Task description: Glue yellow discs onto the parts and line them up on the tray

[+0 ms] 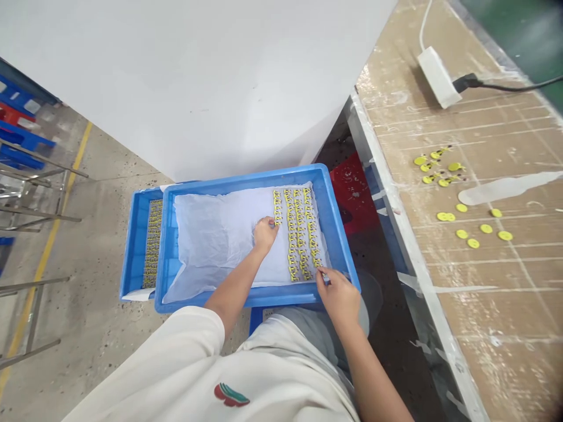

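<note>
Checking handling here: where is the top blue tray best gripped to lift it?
Probably by the raised rim of the top blue tray at both short ends, a hand from each side: it is wide and shallow, and rows of yellow pieces lie on its white sheet, so it should stay level.

Sheet (211, 234) left seemingly free; pieces (301, 234) crowd right.

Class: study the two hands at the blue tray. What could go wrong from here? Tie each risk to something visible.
1. The left hand touches the rows of yellow pieces on the wrinkled white sheet; a drag might scatter them.
2. The right hand is at the sheet's near corner; a tug might shift every row.
</note>
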Demonstrator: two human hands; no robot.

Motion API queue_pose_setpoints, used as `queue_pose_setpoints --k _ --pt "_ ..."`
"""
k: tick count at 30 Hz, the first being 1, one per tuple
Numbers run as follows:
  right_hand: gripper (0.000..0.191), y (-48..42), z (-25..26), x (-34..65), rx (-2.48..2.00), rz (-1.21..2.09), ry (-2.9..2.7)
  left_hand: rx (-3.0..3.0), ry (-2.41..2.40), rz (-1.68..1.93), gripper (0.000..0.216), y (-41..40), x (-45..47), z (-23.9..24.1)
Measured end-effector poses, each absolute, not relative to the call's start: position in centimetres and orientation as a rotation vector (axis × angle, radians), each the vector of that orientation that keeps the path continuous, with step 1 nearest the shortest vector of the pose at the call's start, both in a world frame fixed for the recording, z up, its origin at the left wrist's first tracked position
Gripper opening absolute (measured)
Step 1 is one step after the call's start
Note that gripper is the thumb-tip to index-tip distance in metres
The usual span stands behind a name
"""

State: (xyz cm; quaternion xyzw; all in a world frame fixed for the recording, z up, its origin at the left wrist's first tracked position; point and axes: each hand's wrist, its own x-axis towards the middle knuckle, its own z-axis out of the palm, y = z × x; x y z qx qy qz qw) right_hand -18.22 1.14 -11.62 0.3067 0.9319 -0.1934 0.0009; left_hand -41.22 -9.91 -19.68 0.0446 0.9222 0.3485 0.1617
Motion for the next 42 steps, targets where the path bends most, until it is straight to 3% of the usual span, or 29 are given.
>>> queue_pose_setpoints --k 5,12,16,21,24,29,34,37,42 --pt "0.030 0.4 -10.9 -14.2 0.961 -0.639 3.056 0.166 2.683 1.009 0.024 -10.0 -41.5 -18.0" --pt "0.025 -2.0 -6.5 -10.3 0.791 -1.125 2.884 0.609 2.608 1.214 0.028 -9.5 -36.0 -11.7" --pt "0.027 -3.3 -5.0 -6.0 1.013 -1.122 2.685 1.262 2.132 1.237 0.014 -8.2 -27.5 -9.4" --pt "0.030 -5.7 -4.6 2.7 1.685 -1.093 2.464 1.736 1.423 0.756 0.025 -5.8 -17.4 -10.7" --pt "0.031 -9.0 -4.5 8.1 2.151 -1.024 2.224 1.932 1.412 0.304 0.033 -2.9 -13.1 -12.8" --pt "0.033 -17.1 -5.1 15.3 2.812 -0.878 1.804 2.207 1.355 -0.030 0.037 1.5 -6.9 -15.0" --pt "0.041 -26.1 -5.5 25.2 3.341 -0.417 1.391 2.430 1.266 -0.264 0.041 2.9 -1.8 -14.9" --pt "0.043 -29.2 -3.7 33.6 3.437 -0.061 1.266 2.498 1.282 -0.398 0.041 3.1 0.6 -14.5" --pt "0.047 -26.9 2.2 47.6 3.178 0.236 1.684 2.497 1.331 -0.590 0.039 2.5 4.6 -14.0"
